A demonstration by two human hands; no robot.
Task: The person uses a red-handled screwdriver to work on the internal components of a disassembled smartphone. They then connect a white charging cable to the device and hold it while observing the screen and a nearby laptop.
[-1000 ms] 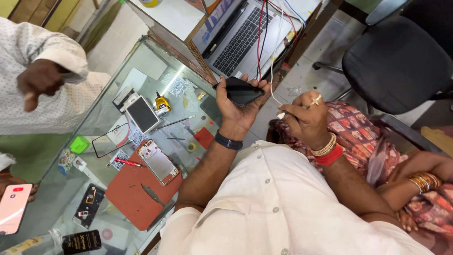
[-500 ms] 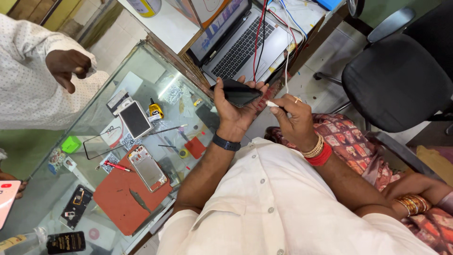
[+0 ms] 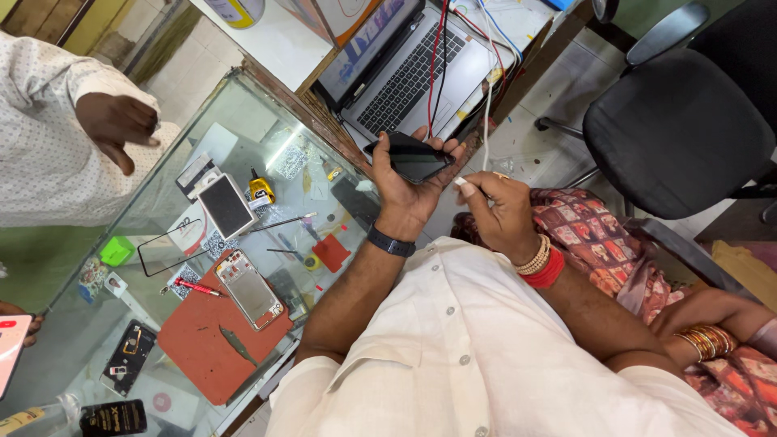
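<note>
Right hand (image 3: 502,214) has come in over the last second: it was back near the lap with the white cable (image 3: 486,121), now its pinched fingertips hold the plug end just beside the phone's lower edge. Left hand (image 3: 409,182) is closed around the black phone (image 3: 414,158), screen up, same hold as before, raised off the desk's right edge in front of the laptop (image 3: 417,69). Plug and phone look near but not touching; can't tell whether it's lined up with the port. Reads as plug-in about to happen, not done.

Another person's hand (image 3: 121,129) at the far left has shifted and now points down over the desk's left edge.

Desk (image 3: 243,121) is a glass-top counter, cluttered: red mat (image 3: 198,352) at the near edge with an opened phone (image 3: 248,289) on it, a dark screen panel (image 3: 227,206) toward the middle, a red pen (image 3: 194,287), and small tools. Laptop sits at the far right corner with red and black wires (image 3: 437,57) across it. Black office chair (image 3: 680,133) on tiled floor to the right.
</note>
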